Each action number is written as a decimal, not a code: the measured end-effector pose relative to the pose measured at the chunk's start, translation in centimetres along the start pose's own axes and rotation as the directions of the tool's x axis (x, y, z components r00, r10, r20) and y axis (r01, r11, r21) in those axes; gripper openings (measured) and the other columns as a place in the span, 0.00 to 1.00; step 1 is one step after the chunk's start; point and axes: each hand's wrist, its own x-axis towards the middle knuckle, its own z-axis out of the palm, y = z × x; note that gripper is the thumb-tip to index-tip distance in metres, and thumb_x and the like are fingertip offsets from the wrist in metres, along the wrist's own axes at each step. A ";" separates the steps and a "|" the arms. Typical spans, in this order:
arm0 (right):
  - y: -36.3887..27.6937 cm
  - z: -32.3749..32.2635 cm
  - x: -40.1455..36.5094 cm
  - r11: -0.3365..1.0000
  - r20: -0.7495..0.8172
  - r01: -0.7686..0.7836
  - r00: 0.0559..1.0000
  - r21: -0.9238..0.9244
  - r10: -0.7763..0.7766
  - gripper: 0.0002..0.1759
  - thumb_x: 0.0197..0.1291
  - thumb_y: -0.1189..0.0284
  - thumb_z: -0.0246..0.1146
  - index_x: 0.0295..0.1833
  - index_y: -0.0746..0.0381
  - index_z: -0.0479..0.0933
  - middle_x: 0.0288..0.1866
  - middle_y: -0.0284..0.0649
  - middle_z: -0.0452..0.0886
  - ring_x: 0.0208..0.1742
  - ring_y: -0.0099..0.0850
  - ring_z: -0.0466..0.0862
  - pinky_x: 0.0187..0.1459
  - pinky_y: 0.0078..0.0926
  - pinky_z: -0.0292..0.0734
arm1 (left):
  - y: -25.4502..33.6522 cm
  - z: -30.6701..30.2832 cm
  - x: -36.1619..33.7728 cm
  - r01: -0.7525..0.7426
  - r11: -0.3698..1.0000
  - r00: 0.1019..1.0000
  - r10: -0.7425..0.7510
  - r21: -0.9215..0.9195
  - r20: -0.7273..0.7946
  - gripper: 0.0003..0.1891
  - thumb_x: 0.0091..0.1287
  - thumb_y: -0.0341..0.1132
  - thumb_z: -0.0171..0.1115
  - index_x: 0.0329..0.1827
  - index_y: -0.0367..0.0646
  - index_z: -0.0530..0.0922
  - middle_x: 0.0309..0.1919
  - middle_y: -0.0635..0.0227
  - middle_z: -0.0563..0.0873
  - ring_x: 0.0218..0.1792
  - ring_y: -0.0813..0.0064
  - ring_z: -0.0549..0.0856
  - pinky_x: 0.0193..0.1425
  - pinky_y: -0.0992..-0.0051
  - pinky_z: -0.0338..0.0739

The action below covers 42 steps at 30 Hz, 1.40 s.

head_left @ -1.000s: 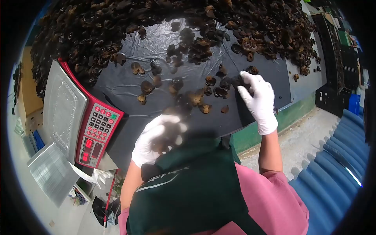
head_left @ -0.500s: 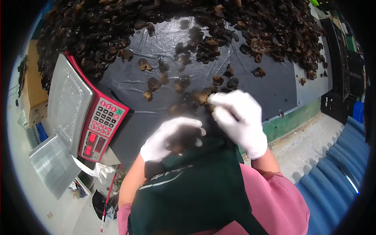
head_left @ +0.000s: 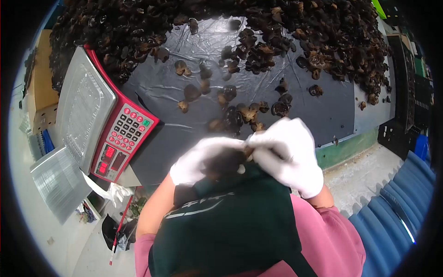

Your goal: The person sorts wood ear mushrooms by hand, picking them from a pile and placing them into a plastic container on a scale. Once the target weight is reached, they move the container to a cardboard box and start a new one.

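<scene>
Cupping fungus (head_left: 225, 162), the half-closed left hand (head_left: 196, 162) sits just left of the right hand (head_left: 290, 154), whose curled fingers touch it; grip unclear.

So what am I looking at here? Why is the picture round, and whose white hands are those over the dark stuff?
No machine here: a person wears a camera on the head, looking forward and down, so their own body fills the bottom of the round picture. Both hands wear white gloves. The left hand cups a handful of dark, crinkled, mushroom-like dried pieces; the right hand meets it, fingertips at that handful, though I cannot tell whether it grips anything. Ahead lies a black plastic sheet with loose pieces scattered on it and a big heap of the same dark pieces at the far side. On the left stands a red weighing scale with a keypad, a clear plastic tray on top.
</scene>
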 end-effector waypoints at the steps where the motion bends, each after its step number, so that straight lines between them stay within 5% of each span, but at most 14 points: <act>1: -0.3 0.6 -0.7 0.994 -0.070 0.101 0.993 0.034 -0.098 0.16 0.48 0.81 0.74 0.44 0.56 0.89 0.41 0.34 0.90 0.40 0.30 0.86 0.45 0.28 0.72 | 0.1 0.0 0.2 0.049 0.999 0.997 -0.047 0.019 -0.061 0.25 0.78 0.49 0.59 0.64 0.37 0.83 0.55 0.54 0.89 0.51 0.63 0.91 0.56 0.70 0.84; 2: -0.5 0.4 -0.2 0.990 0.008 0.056 0.998 0.127 -0.058 0.17 0.49 0.81 0.73 0.46 0.57 0.89 0.38 0.33 0.89 0.37 0.31 0.85 0.42 0.28 0.73 | 0.1 0.1 0.3 0.029 0.999 0.999 -0.028 0.035 -0.037 0.25 0.77 0.49 0.58 0.64 0.36 0.82 0.55 0.54 0.89 0.51 0.63 0.91 0.57 0.69 0.84; 4: 1.7 1.9 0.3 0.993 -0.303 0.121 0.946 0.013 -0.112 0.14 0.52 0.81 0.73 0.45 0.57 0.89 0.36 0.32 0.87 0.36 0.32 0.83 0.40 0.28 0.73 | 0.1 0.4 0.4 -0.012 0.998 1.000 0.011 0.065 0.012 0.26 0.77 0.48 0.56 0.64 0.33 0.82 0.55 0.53 0.89 0.50 0.64 0.91 0.58 0.68 0.84; 6: 3.8 2.9 1.0 0.997 -0.398 -0.069 0.916 -0.018 0.056 0.13 0.58 0.80 0.70 0.46 0.55 0.89 0.34 0.32 0.86 0.35 0.31 0.82 0.41 0.28 0.73 | -0.3 -0.7 0.3 -0.100 0.995 0.977 0.093 0.023 0.194 0.26 0.76 0.46 0.56 0.64 0.31 0.81 0.56 0.52 0.89 0.49 0.64 0.91 0.59 0.67 0.83; 14: 4.8 6.4 2.6 0.879 -0.190 0.135 0.951 -0.457 -0.245 0.16 0.54 0.73 0.75 0.50 0.51 0.86 0.39 0.33 0.82 0.41 0.34 0.82 0.43 0.33 0.71 | -0.1 -0.7 -0.1 0.014 1.000 0.987 -0.012 -0.010 0.162 0.22 0.72 0.34 0.61 0.65 0.28 0.80 0.56 0.52 0.88 0.48 0.65 0.90 0.59 0.66 0.83; 17: 5.1 5.6 2.8 0.975 -0.382 0.105 0.907 -0.196 -0.174 0.11 0.57 0.78 0.74 0.46 0.58 0.85 0.40 0.33 0.83 0.39 0.31 0.84 0.41 0.31 0.74 | -0.1 -0.8 -0.3 -0.013 1.000 0.990 0.014 -0.013 0.144 0.21 0.74 0.34 0.61 0.65 0.29 0.80 0.55 0.53 0.88 0.46 0.65 0.90 0.58 0.66 0.84; 18: 4.1 5.2 2.6 0.976 -0.377 -0.034 0.919 0.215 0.114 0.07 0.64 0.74 0.69 0.48 0.58 0.84 0.38 0.33 0.84 0.38 0.29 0.83 0.43 0.29 0.76 | -0.1 -0.8 -0.5 -0.023 1.000 0.990 0.025 -0.018 0.142 0.21 0.74 0.34 0.61 0.65 0.29 0.80 0.55 0.53 0.88 0.46 0.65 0.90 0.58 0.66 0.84; 20: 4.2 3.8 2.4 0.604 -0.052 -0.326 0.851 0.727 0.522 0.07 0.70 0.73 0.66 0.50 0.63 0.84 0.40 0.31 0.85 0.37 0.22 0.82 0.42 0.22 0.77 | 0.2 -0.6 -0.3 -0.033 0.999 0.989 0.035 -0.018 0.146 0.21 0.75 0.35 0.61 0.65 0.30 0.81 0.55 0.53 0.89 0.46 0.65 0.90 0.57 0.66 0.84; 24: 4.9 2.3 2.1 0.186 0.091 -0.177 0.913 0.966 0.398 0.09 0.72 0.74 0.63 0.52 0.67 0.83 0.42 0.35 0.86 0.38 0.18 0.80 0.39 0.16 0.75 | 0.8 0.5 -0.4 0.014 1.000 0.999 -0.015 0.013 0.050 0.30 0.66 0.45 0.66 0.64 0.30 0.81 0.54 0.47 0.88 0.47 0.60 0.90 0.57 0.65 0.84; 28: 6.4 3.7 1.6 -0.286 0.196 -0.091 0.911 0.954 0.362 0.12 0.72 0.75 0.66 0.56 0.72 0.79 0.50 0.42 0.84 0.38 0.21 0.80 0.40 0.17 0.77 | 0.3 -0.1 -0.4 -0.010 1.000 1.000 0.009 0.030 0.012 0.36 0.61 0.52 0.68 0.64 0.30 0.81 0.54 0.44 0.88 0.46 0.57 0.90 0.57 0.65 0.83; 31: 6.5 4.1 1.5 -0.345 0.206 -0.102 0.938 0.933 0.280 0.12 0.73 0.75 0.66 0.55 0.72 0.79 0.52 0.43 0.83 0.41 0.21 0.81 0.40 0.17 0.78 | 0.4 0.5 -0.6 0.001 1.000 0.999 -0.001 -0.013 -0.050 0.36 0.61 0.53 0.68 0.64 0.31 0.82 0.54 0.46 0.88 0.46 0.59 0.90 0.56 0.66 0.83; 34: 5.6 3.8 1.6 -0.122 0.161 -0.129 0.939 0.984 0.304 0.11 0.73 0.75 0.66 0.54 0.70 0.80 0.47 0.39 0.84 0.40 0.20 0.82 0.39 0.18 0.78 | 0.3 0.6 -0.9 -0.059 0.998 0.997 0.060 0.012 -0.050 0.35 0.64 0.54 0.65 0.65 0.33 0.81 0.54 0.47 0.89 0.45 0.60 0.89 0.53 0.67 0.83; 38: 3.4 3.7 2.8 0.401 0.038 -0.242 0.890 0.883 0.454 0.09 0.70 0.75 0.68 0.52 0.66 0.83 0.38 0.32 0.86 0.34 0.17 0.81 0.38 0.17 0.77 | 0.5 0.8 -2.4 -0.150 0.987 0.972 0.138 -0.053 -0.191 0.32 0.70 0.55 0.59 0.67 0.38 0.80 0.53 0.47 0.89 0.45 0.62 0.89 0.44 0.71 0.82; 42: -0.2 3.8 5.9 0.712 -0.103 -0.163 0.944 0.683 0.315 0.08 0.67 0.77 0.72 0.49 0.65 0.84 0.39 0.31 0.86 0.35 0.14 0.80 0.39 0.14 0.75 | 0.8 -0.5 -4.9 -0.375 0.907 0.901 0.309 -0.189 -0.306 0.32 0.76 0.59 0.53 0.69 0.41 0.78 0.57 0.42 0.86 0.41 0.58 0.90 0.25 0.74 0.79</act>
